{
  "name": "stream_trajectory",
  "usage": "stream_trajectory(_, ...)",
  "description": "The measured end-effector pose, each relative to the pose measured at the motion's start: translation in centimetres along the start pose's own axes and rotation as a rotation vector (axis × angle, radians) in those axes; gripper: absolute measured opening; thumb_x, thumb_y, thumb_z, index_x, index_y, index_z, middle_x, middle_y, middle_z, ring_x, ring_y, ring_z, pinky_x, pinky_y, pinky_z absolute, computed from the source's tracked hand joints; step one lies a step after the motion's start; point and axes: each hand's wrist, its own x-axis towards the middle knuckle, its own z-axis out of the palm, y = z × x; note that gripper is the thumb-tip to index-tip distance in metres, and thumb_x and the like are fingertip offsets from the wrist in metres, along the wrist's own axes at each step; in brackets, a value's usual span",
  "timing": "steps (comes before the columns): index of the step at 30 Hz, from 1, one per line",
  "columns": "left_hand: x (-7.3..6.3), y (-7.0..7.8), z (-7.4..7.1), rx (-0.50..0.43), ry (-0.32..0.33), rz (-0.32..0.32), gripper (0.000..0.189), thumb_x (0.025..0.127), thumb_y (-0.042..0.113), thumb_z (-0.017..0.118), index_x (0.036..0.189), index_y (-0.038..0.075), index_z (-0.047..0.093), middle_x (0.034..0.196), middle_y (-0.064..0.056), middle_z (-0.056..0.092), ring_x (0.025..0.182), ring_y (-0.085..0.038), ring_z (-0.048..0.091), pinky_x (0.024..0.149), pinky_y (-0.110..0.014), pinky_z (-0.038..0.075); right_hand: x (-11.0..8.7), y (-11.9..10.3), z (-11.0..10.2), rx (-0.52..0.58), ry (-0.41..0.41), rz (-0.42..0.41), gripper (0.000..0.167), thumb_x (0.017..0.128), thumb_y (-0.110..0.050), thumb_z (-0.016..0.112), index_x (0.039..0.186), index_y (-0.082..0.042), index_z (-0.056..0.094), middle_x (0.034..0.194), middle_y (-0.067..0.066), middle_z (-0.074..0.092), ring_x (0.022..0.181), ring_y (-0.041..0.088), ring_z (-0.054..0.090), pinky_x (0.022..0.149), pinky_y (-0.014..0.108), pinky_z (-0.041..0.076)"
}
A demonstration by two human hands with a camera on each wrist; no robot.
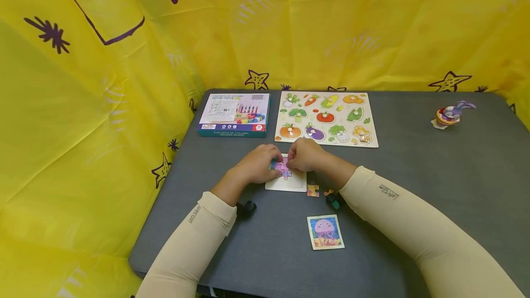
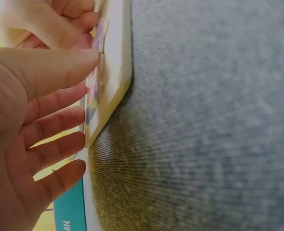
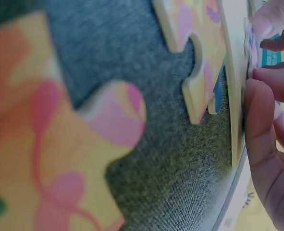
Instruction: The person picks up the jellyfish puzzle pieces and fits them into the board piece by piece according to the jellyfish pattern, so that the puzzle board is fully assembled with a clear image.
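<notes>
A small white puzzle tray [image 1: 298,183] lies in front of me, with joined pink and blue jellyfish pieces [image 1: 283,167] in its upper left part. My left hand [image 1: 260,163] rests at its left side, thumb and fingertips touching the pieces; in the left wrist view the fingers [image 2: 55,130] are nearly straight. From the right, my right hand [image 1: 307,154] bends over the tray, thumb and index finger pinching a puzzle piece that they mostly hide. Loose yellow-orange pieces [image 1: 313,191] lie by the tray's lower right corner, large in the right wrist view [image 3: 74,144].
A jellyfish picture card [image 1: 325,232] lies nearer me. Behind the tray are a boxed bead set [image 1: 233,115] and a wooden vegetable peg board [image 1: 327,118]. A small bunny-eared toy [image 1: 449,115] stands at the far right. Yellow cloth [image 1: 265,36] hangs behind the grey table [image 1: 414,174].
</notes>
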Motion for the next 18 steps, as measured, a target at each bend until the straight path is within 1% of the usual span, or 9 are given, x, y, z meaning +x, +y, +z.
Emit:
stream_trajectory(7,0.0,0.4,-0.4,-0.016,-0.005,-0.012,0.035,0.089,0.027,0.077,0.119,0.012,0.069,0.129,-0.006,0.062,0.124,-0.027,0.054,0.111,-0.041,0.042,0.2,-0.1,-0.2,-0.046,0.009,-0.017,0.018,0.083,-0.023,0.082,0.072,-0.015,0.071,0.066,-0.003,0.065,0.066,0.014,0.058,0.058,0.025,0.043)
stream_trajectory(11,0.0,0.6,-0.5,0.015,-0.009,-0.036,0.033,0.088,0.027,0.077,0.118,0.013,0.069,0.127,-0.004,0.062,0.121,-0.025,0.054,0.108,-0.041,0.044,-0.1,0.0,-0.3,-0.044,0.014,-0.028,0.015,0.085,-0.024,0.08,0.077,-0.014,0.073,0.072,-0.002,0.066,0.071,0.016,0.059,0.062,0.026,0.044)
stream_trajectory(14,0.0,0.9,-0.5,0.055,-0.028,-0.036,0.034,0.089,0.027,0.074,0.121,0.015,0.068,0.127,-0.004,0.061,0.118,-0.024,0.054,0.106,-0.042,0.045,-1.0,0.6,-0.6,-0.041,0.04,-0.027,0.011,0.088,-0.024,0.078,0.086,-0.014,0.074,0.077,-0.001,0.068,0.075,0.017,0.06,0.067,0.029,0.046)
stream_trajectory(18,-0.1,1.3,-0.2,0.071,-0.041,0.002,0.038,0.093,0.029,0.071,0.129,0.019,0.066,0.132,-0.004,0.058,0.12,-0.024,0.051,0.107,-0.044,0.043,-3.3,2.5,-1.6,-0.089,0.102,-0.039,0.008,0.092,-0.022,0.074,0.089,-0.014,0.075,0.079,-0.001,0.068,0.076,0.018,0.06,0.071,0.035,0.047)
